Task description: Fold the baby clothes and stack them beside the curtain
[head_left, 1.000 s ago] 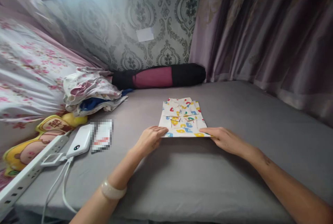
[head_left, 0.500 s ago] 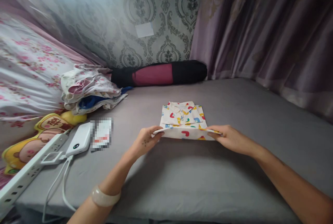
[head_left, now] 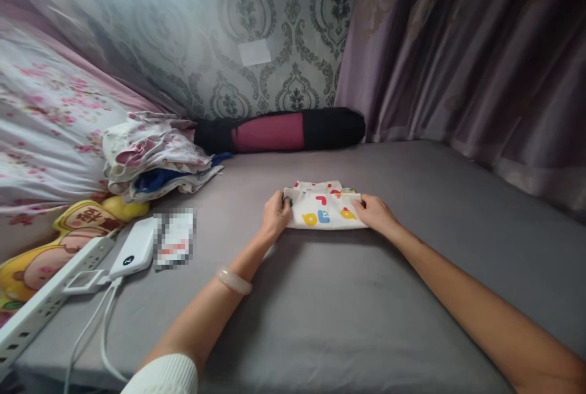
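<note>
A small white collared shirt point(head_left: 300, 208) with red, yellow and blue prints lies folded on the grey bed sheet. Its lower part is turned up over the front, and the collar shows beyond the folded edge. My left hand point(head_left: 276, 214) grips the left end of that edge between thumb and fingers. At the opposite end, my right hand point(head_left: 376, 212) pinches the edge in the same way. The buttons on the shirt's front are hidden under the fold.
A heap of clothes point(head_left: 155, 153) sits at the back left, beside a black and maroon roll point(head_left: 270, 132) along the wall. On the left are a white power bank point(head_left: 133, 247), cables, a power strip point(head_left: 50, 296) and a yellow plush pillow point(head_left: 41, 260).
Both hands have moved away from me and carried the shirt's near edge up over its front. The button area is now covered, and the folded shirt is shorter.
</note>
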Demonstrator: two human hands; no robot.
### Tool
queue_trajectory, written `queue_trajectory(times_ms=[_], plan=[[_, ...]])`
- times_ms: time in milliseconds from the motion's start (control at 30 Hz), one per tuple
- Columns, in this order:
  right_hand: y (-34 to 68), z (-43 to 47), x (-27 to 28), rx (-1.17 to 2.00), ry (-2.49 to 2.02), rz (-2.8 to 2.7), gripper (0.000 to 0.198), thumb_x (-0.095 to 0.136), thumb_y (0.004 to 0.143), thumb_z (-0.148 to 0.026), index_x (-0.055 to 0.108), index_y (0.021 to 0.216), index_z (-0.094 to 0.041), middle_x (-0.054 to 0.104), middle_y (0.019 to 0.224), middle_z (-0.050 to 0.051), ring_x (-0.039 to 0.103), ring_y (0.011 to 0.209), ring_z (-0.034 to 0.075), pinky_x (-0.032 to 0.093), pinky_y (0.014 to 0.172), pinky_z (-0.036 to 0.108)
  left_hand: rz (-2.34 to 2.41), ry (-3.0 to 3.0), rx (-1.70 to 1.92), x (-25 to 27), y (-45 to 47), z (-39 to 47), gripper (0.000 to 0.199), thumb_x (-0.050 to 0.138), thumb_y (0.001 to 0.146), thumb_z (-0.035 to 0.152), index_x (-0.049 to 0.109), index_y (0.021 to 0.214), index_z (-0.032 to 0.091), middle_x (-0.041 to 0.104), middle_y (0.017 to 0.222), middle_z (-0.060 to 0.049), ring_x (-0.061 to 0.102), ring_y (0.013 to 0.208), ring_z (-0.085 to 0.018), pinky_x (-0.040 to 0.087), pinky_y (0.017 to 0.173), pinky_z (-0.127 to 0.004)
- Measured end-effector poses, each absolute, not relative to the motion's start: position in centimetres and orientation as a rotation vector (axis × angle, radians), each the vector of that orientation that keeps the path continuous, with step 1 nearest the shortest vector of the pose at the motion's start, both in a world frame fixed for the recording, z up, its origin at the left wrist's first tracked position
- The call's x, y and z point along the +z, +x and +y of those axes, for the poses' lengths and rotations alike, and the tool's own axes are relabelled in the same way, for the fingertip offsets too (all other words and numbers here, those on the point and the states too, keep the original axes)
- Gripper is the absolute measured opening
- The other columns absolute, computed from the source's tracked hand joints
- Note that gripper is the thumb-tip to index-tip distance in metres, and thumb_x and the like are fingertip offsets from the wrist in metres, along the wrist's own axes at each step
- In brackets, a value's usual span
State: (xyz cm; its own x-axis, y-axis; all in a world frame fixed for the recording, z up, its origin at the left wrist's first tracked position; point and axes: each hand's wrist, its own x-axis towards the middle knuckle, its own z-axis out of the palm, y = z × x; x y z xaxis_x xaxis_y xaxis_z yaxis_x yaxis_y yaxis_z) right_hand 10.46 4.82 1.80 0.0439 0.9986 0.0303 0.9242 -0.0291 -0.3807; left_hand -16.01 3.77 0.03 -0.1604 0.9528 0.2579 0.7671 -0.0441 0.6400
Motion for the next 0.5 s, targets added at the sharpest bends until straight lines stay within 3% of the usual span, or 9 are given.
queue_trajectory(times_ms=[200,500], plan=[[9.6,7.4,2.3,0.301,-2.126,-1.996,0.033,0.039,0.094,-0.033,0.066,0.104,-0.017,0.069,0.108,0.014,0.064,0.097,0.025,0.042,0.07,0.029,2.13,1.892,0.832,-0.2,-15.5,6.2,0.017,0.04,0.096,0.027,0.05,0.083,0.021,0.064,0.088,-0.005,0.057,0.079,-0.017,0.032,0.062,-0.027],[8.5,9.0,1.6,0.148,-2.147,-2.026,0.037,0.03,0.1,-0.031,0.06,0.115,-0.015,0.067,0.113,0.017,0.064,0.103,0.026,0.045,0.082,0.033,2.23,1.957,0.61,0.1,-14.6,8.4,0.024,0.03,0.099,0.03,0.051,0.105,0.021,0.063,0.11,-0.011,0.061,0.093,-0.022,0.04,0.069,-0.029]])
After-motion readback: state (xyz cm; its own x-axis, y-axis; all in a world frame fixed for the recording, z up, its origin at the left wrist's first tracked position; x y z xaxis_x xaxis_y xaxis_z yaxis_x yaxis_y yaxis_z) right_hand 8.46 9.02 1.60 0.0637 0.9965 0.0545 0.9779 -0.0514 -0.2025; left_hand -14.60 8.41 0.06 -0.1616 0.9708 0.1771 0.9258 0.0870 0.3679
